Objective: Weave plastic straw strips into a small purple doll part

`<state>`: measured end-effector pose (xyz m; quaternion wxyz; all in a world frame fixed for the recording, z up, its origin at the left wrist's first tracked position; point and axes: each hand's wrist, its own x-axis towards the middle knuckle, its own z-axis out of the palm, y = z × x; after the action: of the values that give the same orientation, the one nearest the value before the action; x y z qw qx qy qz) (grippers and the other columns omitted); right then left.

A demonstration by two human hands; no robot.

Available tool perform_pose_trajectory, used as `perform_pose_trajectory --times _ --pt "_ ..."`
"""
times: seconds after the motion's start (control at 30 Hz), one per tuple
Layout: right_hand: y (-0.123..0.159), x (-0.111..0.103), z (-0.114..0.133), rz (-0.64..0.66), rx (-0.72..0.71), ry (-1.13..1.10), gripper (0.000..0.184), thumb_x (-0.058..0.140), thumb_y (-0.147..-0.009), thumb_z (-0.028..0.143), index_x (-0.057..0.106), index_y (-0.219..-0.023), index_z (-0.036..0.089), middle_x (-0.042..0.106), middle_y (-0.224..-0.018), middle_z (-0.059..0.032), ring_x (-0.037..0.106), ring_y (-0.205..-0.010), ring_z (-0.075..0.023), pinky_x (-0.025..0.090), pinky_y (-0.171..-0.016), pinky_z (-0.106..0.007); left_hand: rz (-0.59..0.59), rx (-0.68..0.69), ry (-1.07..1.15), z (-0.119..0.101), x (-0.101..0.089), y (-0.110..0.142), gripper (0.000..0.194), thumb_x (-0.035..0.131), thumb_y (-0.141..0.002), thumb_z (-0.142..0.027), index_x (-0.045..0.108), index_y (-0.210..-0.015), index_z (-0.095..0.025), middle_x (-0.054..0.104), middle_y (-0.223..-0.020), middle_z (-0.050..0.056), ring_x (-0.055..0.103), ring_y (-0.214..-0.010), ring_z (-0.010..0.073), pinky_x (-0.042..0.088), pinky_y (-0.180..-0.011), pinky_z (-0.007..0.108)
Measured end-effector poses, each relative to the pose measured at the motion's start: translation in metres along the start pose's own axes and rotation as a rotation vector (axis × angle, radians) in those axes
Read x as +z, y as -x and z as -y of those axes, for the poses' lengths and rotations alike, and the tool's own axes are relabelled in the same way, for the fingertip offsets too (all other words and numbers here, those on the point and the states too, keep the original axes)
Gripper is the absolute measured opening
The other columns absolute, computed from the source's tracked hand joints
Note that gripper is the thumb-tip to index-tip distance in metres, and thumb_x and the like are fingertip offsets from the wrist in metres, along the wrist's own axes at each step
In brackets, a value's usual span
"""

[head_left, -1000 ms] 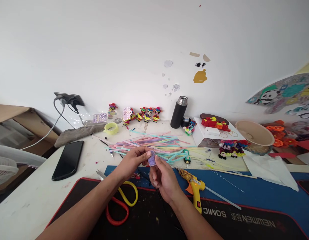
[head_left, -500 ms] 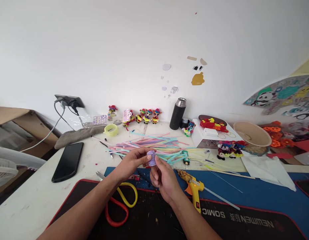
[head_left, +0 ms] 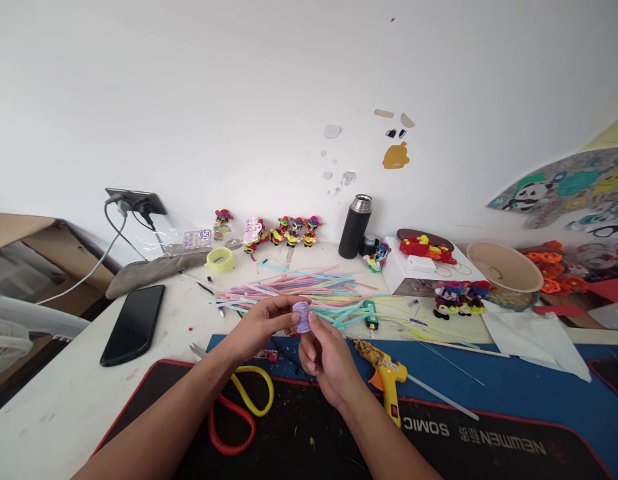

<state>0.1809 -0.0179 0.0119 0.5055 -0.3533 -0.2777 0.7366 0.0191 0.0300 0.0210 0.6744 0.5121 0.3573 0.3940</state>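
Note:
A small lilac piece of coiled pipe cleaner is held up over the mat's back edge. My left hand pinches its left side between thumb and fingers. On its right side, my right hand grips it with the thumb in front and the other fingers curled below. Behind both hands lies a loose spread of pastel pipe cleaners in pink, lilac, yellow and turquoise. Scissors with red and yellow handles rest under my left forearm. To the right of my right hand is a yellow glue gun with a glue stick in it.
A black phone lies at the left. Along the wall stand several small fuzzy figures, a yellow tape roll and a black flask. A white box, a beige bowl and tissue occupy the right side.
The lilac piece has turned slightly between my fingers, and its ridged face shows more rounded. Both hands keep hold of it in nearly the same place.

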Motion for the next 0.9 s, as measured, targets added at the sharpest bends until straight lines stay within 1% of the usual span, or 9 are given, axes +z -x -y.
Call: perform_pose_trajectory --times 0.13,0.23,0.43,0.63,0.8,0.9 --pt "-0.0003 -0.0006 -0.0001 -0.007 0.001 -0.001 0.051 0.077 -0.083 0.065 0.055 -0.076 0.02 0.041 -0.046 0.0097 0.033 -0.034 -0.0057 0.018 -0.036 -0.02 0.017 -0.006 -0.012 0.0003 -0.0012 0.0003 0.045 0.085 -0.081 -0.038 0.077 -0.119 -0.016 0.073 -0.099 0.006 0.057 -0.079 0.0154 0.046 -0.07 0.026" --pt "-0.0007 -0.0009 -0.0004 -0.009 0.001 0.01 0.052 0.078 -0.082 0.066 0.055 -0.075 0.02 0.041 -0.046 0.0097 0.033 -0.034 -0.0053 0.018 -0.035 -0.019 0.007 -0.009 -0.041 -0.001 0.0004 0.0 0.045 0.084 -0.081 -0.039 0.076 -0.119 -0.015 0.073 -0.099 0.006 0.057 -0.079 0.0157 0.046 -0.069 0.026" --pt "-0.0015 -0.002 -0.0028 -0.015 -0.009 0.042 0.052 0.078 -0.082 0.066 0.056 -0.074 0.019 0.041 -0.044 0.01 0.031 -0.033 -0.0051 0.018 -0.035 -0.019 -0.015 -0.006 -0.095 -0.0025 0.0048 -0.0001 0.047 0.085 -0.077 -0.045 0.075 -0.111 -0.014 0.072 -0.094 0.006 0.058 -0.08 0.0174 0.047 -0.069 0.027" --pt "-0.0022 -0.0017 -0.0045 -0.021 -0.004 0.058 0.052 0.079 -0.081 0.066 0.055 -0.074 0.02 0.042 -0.044 0.0099 0.032 -0.033 -0.0053 0.018 -0.034 -0.019 -0.009 -0.001 -0.163 -0.0032 0.0072 0.0015 0.045 0.081 -0.08 -0.047 0.073 -0.111 -0.015 0.072 -0.098 0.006 0.06 -0.087 0.0198 0.049 -0.076 0.029" --pt "-0.0038 -0.0029 -0.0039 -0.048 -0.027 0.061 0.053 0.077 -0.081 0.068 0.054 -0.074 0.02 0.042 -0.044 0.0096 0.033 -0.033 -0.0057 0.019 -0.034 -0.019 0.018 0.007 -0.154 -0.0054 0.0078 0.0015 0.046 0.078 -0.085 -0.049 0.07 -0.115 -0.015 0.071 -0.104 0.007 0.062 -0.091 0.0209 0.05 -0.079 0.03" --pt "-0.0039 -0.0038 -0.0043 -0.042 -0.03 0.068 0.053 0.076 -0.082 0.068 0.054 -0.073 0.02 0.042 -0.044 0.0096 0.033 -0.033 -0.0057 0.019 -0.035 -0.019 0.027 0.011 -0.145 -0.0048 0.0076 0.0012 0.045 0.079 -0.085 -0.048 0.07 -0.113 -0.015 0.071 -0.104 0.007 0.062 -0.091 0.0205 0.05 -0.08 0.03"
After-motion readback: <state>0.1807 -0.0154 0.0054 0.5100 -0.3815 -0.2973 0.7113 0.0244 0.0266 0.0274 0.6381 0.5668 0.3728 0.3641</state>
